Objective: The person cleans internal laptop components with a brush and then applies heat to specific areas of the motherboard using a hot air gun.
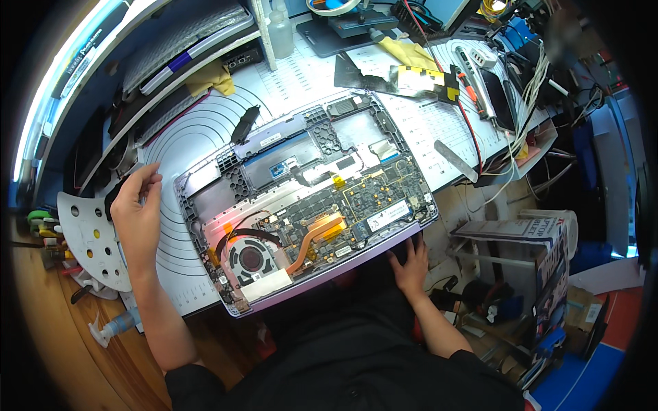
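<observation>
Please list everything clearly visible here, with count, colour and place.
Opened laptop base: one, silver and purple, centre.
Fan: one, black, base's lower left.
Heat pipe: one, copper, beside fan.
Mat: one, white, under base.
Cloths: two, yellow, upper left and top right.
Spray bottle: one, blue and white, lower left.
Perforated plate: one, white, left.
Metal strip: one, grey, right of base.
Cables: many, mostly white, upper right.
Shelving: one, white-edged, upper left.
Sleeves: two, black, bottom.
Left hand: one, bare, beside base's left edge.
Right hand: one, bare, at base's near edge.
</observation>
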`<state>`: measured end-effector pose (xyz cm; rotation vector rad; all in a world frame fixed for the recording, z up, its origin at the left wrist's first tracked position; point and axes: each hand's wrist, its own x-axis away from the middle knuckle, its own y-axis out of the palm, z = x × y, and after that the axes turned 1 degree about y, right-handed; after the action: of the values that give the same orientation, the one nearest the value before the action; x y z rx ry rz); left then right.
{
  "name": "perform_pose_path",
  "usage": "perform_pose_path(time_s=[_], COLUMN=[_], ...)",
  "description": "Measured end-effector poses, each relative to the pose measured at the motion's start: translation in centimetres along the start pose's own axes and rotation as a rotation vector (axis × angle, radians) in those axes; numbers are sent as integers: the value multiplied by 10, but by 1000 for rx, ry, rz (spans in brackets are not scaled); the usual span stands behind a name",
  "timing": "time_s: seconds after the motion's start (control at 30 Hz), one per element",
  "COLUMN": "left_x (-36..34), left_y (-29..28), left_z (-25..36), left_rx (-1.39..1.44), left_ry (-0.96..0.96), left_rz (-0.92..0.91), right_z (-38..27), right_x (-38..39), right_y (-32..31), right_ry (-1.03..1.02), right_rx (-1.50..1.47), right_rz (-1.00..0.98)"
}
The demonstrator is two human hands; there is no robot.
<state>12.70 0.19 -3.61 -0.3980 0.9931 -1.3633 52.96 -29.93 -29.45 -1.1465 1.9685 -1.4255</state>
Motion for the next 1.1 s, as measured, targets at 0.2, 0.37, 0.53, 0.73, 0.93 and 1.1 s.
perform_pose_path(time_s=[0.2, 0.37, 0.53, 0.73, 0.93, 1.1], left_x=[0, -2, 1, 1, -3, -1], left_y=[0, 1, 2, 7, 7, 8], left_z=[1, 2, -1, 10, 5, 3], left_rx=[-6, 9, 49, 71, -2, -65], left_ry=[-5, -18, -13, 69, 142, 216], left_rz=[-10, -12, 3, 75, 80, 120], right_z=[-4, 3, -24, -176, -299, -360], right_x=[1, -3, -72, -119, -239, -291], right_y=[-3, -11, -157, -269, -205, -160], right_ry=[13, 11, -397, -685, -788, -899], right_rx=[0, 66, -194, -673, -695, -562], right_rz=[-6, -33, -1037, -583, -4, 233])
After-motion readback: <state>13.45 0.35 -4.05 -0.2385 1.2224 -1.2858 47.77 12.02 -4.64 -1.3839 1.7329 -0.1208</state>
